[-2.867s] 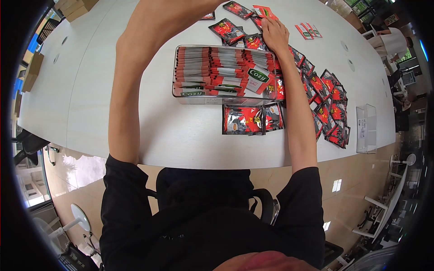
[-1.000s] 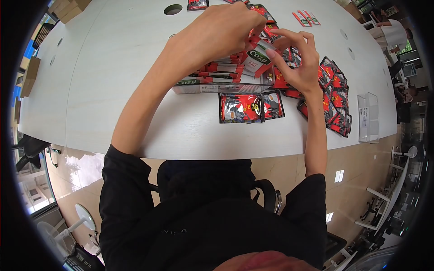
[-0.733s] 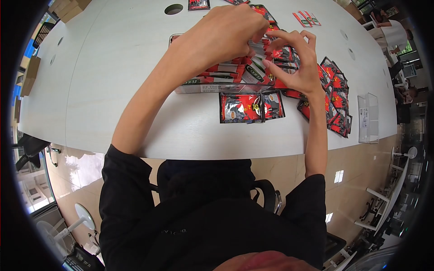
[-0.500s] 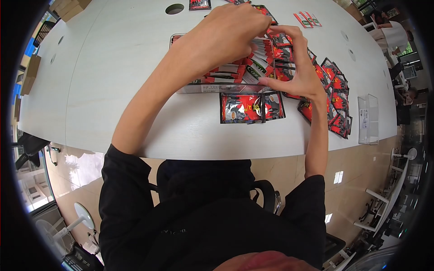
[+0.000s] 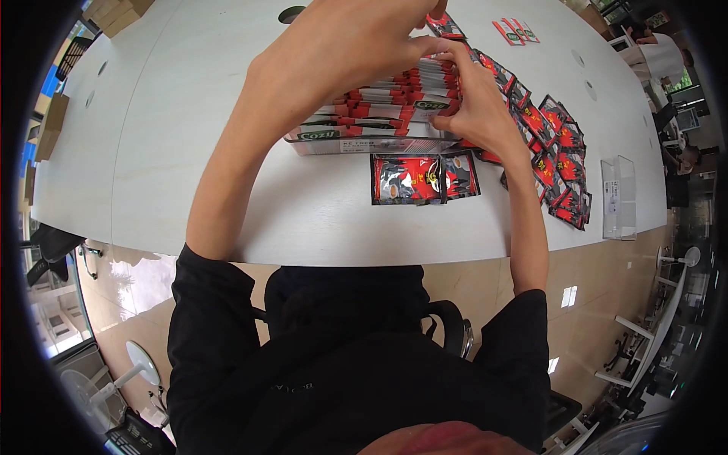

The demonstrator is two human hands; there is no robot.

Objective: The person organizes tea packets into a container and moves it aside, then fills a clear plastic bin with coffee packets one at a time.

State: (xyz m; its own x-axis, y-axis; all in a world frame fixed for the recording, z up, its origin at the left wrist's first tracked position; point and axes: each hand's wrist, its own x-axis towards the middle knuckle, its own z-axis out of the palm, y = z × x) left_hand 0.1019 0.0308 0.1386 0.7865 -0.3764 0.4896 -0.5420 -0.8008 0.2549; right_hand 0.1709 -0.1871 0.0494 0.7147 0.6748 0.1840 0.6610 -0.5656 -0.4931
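A clear plastic box (image 5: pixel 394 145) with a label on its front wall holds rows of slim red-and-white sachets (image 5: pixel 379 98) with green "Cozy" print. My right hand (image 5: pixel 485 110) is curved round the box's right end, thumb at the front corner and fingers at the back. Over the back of the box reaches my left hand (image 5: pixel 356 45); its bent fingertips are partly cut off by the top edge, so what they hold is hidden. Two black-and-red packets (image 5: pixel 409 180) lie overlapping in front of the box.
Many black-and-red packets (image 5: pixel 557 163) lie spread to the right of the box. Some red-and-white sachets (image 5: pixel 516 32) lie farther back on the white table (image 5: pixel 182 114). A second clear box (image 5: pixel 619 199) stands at the right edge. Another person (image 5: pixel 656 57) is in the background.
My left hand has moved up and away from me. My right hand has shifted slightly left. The slanted sachets at the box's right end now stand more in line with the others.
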